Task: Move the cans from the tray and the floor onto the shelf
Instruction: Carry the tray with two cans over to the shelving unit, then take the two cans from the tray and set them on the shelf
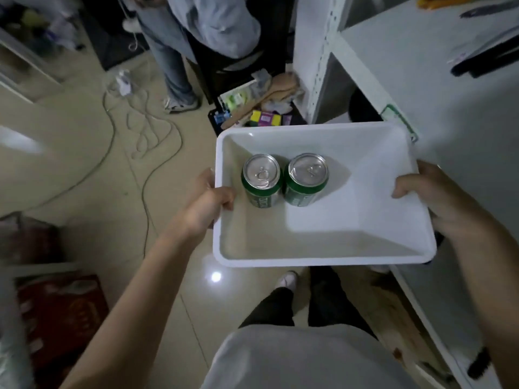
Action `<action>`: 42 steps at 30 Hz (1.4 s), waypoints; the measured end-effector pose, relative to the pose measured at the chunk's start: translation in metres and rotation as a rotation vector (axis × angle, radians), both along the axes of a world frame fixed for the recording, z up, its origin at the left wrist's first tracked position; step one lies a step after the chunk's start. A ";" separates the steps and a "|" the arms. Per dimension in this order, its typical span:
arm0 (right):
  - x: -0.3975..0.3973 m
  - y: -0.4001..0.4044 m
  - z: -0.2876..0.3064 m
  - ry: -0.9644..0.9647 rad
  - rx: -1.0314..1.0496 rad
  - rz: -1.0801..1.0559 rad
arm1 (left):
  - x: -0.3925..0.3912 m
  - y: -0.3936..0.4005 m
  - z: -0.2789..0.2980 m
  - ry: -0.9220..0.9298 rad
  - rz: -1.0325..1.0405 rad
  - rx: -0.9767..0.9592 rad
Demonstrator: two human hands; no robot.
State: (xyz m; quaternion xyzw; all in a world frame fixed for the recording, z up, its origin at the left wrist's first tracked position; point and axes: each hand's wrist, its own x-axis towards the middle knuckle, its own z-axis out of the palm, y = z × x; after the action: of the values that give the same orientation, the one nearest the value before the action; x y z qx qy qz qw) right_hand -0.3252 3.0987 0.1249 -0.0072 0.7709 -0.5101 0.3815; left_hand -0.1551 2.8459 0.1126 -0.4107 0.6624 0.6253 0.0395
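Note:
A white rectangular tray (337, 248) is held level in front of me above the floor. My left hand (206, 204) grips its left rim, thumb inside. My right hand (438, 200) grips its right rim. Two green cans with silver tops stand upright side by side in the tray's left half: the left can (261, 179) and the right can (306, 178), almost touching. The white shelf (449, 113) stands to my right, its top surface right next to the tray's right edge.
Another person (196, 32) stands ahead on the tiled floor. Loose cables (146, 141) lie on the floor at left. A black box of clutter (258, 110) sits beside the shelf post. Dark tools (483, 63) lie on the shelf top. A red bag (61, 313) rests at lower left.

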 end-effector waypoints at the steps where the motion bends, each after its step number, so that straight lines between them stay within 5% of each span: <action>1: -0.014 -0.008 -0.011 -0.011 0.021 0.036 | -0.003 -0.002 -0.010 -0.024 0.027 -0.001; 11: -0.131 -0.072 -0.203 -0.077 0.212 0.265 | -0.071 0.000 -0.190 -0.269 0.223 0.074; 18: -0.172 -0.089 -0.325 -0.139 0.314 0.226 | -0.114 0.011 -0.304 -0.323 0.366 0.129; 29: -0.205 -0.120 -0.372 0.015 0.325 0.223 | -0.139 -0.004 -0.359 -0.148 0.538 -0.024; 32: -0.208 -0.121 -0.372 0.048 0.403 0.281 | -0.139 -0.007 -0.353 -0.232 0.444 -0.031; 35: -0.199 -0.118 -0.350 0.495 0.423 0.314 | -0.139 -0.007 -0.338 -0.356 0.300 -0.439; 37: -0.181 -0.122 -0.331 0.782 0.189 0.297 | -0.144 -0.003 -0.325 -0.199 0.197 -0.686; 39: -0.158 -0.131 -0.324 0.760 0.016 0.360 | -0.154 0.006 -0.316 -0.085 0.006 -0.676; 42: -0.130 -0.147 -0.344 0.570 0.058 0.551 | -0.172 0.016 -0.324 -0.240 -0.248 -0.623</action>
State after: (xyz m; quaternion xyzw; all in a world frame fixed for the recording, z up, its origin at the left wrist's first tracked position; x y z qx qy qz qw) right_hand -0.4551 2.9519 -0.2188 -0.3444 0.8292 -0.3441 0.2747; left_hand -0.3271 2.8619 -0.2112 -0.3901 0.8567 0.3309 0.0654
